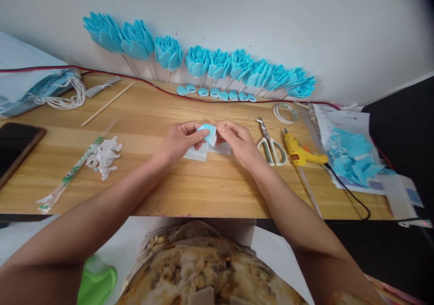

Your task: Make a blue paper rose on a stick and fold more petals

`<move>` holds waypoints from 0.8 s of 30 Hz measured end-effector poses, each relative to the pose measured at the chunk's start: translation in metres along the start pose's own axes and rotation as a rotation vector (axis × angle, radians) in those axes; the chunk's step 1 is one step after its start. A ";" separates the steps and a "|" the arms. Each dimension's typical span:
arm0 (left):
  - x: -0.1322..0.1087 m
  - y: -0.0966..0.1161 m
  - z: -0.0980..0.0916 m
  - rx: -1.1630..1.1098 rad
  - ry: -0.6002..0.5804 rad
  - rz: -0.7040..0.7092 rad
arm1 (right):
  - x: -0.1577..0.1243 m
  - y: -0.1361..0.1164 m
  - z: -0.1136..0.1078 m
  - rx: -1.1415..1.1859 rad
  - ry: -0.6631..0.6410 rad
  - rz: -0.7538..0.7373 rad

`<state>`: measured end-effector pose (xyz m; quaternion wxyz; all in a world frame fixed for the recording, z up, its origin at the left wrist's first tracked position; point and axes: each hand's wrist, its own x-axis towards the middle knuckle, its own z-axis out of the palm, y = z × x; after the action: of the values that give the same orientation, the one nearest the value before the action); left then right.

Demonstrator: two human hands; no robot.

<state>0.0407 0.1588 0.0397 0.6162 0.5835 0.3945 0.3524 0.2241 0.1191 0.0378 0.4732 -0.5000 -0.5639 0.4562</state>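
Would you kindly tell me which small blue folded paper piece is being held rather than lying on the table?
The blue piece pinched between the left hand and right hand; the other pieces lie untouched in a row below the paper flowers.

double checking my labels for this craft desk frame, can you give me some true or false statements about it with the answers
1. The left hand and right hand both pinch the blue paper piece. True.
2. The scissors lie left of the left hand. False: the scissors lie right of the right hand, beside the yellow glue gun.
3. Blue paper flowers lean in a row against the wall. True.
4. The phone lies at the right end of the table. False: it lies at the left end.
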 end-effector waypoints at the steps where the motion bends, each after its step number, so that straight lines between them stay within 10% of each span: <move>1: 0.000 -0.001 0.000 -0.001 -0.005 0.004 | 0.000 0.000 0.001 -0.014 0.000 -0.002; 24: 0.002 0.002 -0.001 0.012 -0.082 -0.028 | -0.002 -0.004 0.002 -0.211 0.047 -0.070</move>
<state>0.0411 0.1609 0.0413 0.6331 0.5957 0.3792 0.3171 0.2220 0.1169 0.0413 0.4466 -0.5374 -0.6149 0.3656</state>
